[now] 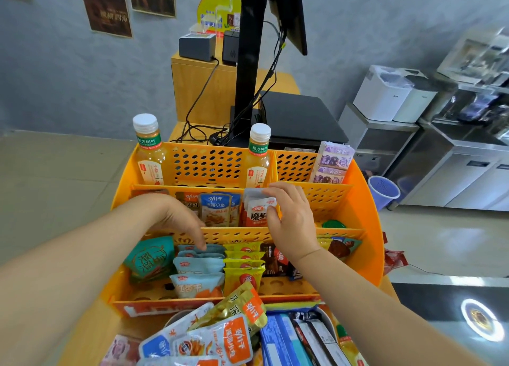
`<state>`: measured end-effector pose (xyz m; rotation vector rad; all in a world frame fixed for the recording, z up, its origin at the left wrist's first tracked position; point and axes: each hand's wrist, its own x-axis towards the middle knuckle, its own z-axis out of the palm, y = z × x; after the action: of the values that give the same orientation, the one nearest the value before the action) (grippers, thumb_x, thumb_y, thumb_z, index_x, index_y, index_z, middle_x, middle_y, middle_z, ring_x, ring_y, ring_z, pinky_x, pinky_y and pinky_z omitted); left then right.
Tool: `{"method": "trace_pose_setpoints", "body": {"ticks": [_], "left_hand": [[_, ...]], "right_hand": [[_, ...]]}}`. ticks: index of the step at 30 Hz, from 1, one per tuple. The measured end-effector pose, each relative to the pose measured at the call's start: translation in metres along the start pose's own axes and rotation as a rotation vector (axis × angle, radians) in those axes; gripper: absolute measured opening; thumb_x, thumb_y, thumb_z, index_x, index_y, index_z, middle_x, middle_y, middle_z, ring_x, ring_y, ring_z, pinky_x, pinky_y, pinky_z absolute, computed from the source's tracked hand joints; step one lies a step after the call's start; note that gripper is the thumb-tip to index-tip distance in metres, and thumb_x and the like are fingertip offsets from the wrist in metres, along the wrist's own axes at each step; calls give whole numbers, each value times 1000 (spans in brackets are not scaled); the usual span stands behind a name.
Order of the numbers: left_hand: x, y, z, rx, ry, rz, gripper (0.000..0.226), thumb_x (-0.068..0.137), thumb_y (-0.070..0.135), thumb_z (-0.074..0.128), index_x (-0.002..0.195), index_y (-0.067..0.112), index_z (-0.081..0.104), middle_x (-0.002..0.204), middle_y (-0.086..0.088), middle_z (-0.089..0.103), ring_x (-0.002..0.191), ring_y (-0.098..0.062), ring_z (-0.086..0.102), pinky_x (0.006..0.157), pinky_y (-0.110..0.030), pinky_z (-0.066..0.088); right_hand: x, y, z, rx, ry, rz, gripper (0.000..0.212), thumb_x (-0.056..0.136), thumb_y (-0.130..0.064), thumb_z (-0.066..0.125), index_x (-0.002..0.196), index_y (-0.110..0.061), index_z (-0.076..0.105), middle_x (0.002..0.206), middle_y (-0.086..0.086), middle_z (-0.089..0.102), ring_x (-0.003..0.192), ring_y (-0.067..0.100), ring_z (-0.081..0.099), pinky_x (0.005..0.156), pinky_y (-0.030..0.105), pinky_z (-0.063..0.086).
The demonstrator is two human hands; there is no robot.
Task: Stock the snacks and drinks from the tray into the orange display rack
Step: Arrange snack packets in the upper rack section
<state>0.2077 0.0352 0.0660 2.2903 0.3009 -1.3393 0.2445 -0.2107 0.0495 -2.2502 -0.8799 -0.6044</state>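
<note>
Orange perforated plastic display rack [366,217], middle tier: red-and-white snack packet [257,211] pinched by right hand [292,219]; left hand [176,217] loosely curled, holding nothing. Could topple neighbouring blue-and-orange fish packets [219,210] if shoved in.

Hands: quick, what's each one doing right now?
Left hand: open, fingertips on the light blue packets.
Right hand: pinching a red-and-white snack packet.

Bright even light, edges warped, blurred.

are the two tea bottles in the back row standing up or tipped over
Upright. Both clear plastic tea bottles stand in the orange display rack's back row, white caps on top.
</note>
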Motion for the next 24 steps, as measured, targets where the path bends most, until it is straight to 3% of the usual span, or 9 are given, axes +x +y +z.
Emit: {"method": "trace_pose_setpoints", "body": {"ticks": [3,8,13,16,20,24], "left_hand": [[-3,-1,-3,-60,0,-16,84,81,38,70,152,33,25,162,-6,12,148,-31,10,118,-54,9],[-9,-14,-7,-86,-8,-120,83,78,33,74,149,27,31,156,-11,31,139,-33,34,114,-52,29],[-20,-19,-7,169,97,-200,64,84,34,70,141,21,44,138,-5,54,123,-26,54,104,-43,45],[-36,-22,-14,106,192,-84,42,86,26,69,126,25,56,120,5,63,110,-17,59,96,-38,51],[-61,-17,-20,-83,385,190,14,89,18,64,102,18,69,100,-2,73,94,-18,68,71,-28,54],[-68,0,-13,-164,460,351,14,90,19,64,100,10,69,101,-8,72,100,-24,66,93,-39,50]], "right_hand": [[4,-4,1,22,-7,-10,32,84,3,61,113,-8,68,114,4,64,111,20,55,97,34,49],[6,-8,4,70,13,-27,30,85,2,60,112,-8,68,112,4,64,109,21,56,93,36,51],[6,-11,5,95,42,-39,28,84,4,62,108,-9,69,107,4,65,105,19,57,90,30,50],[5,-13,6,97,38,-34,27,84,4,61,106,-10,70,105,3,66,103,19,57,88,27,49],[7,-23,6,174,-20,29,22,92,-5,59,108,-13,71,105,0,69,101,16,60,82,30,54],[13,-36,2,370,-148,239,25,100,-30,51,122,-26,63,109,-10,68,100,4,59,80,28,53]]}}
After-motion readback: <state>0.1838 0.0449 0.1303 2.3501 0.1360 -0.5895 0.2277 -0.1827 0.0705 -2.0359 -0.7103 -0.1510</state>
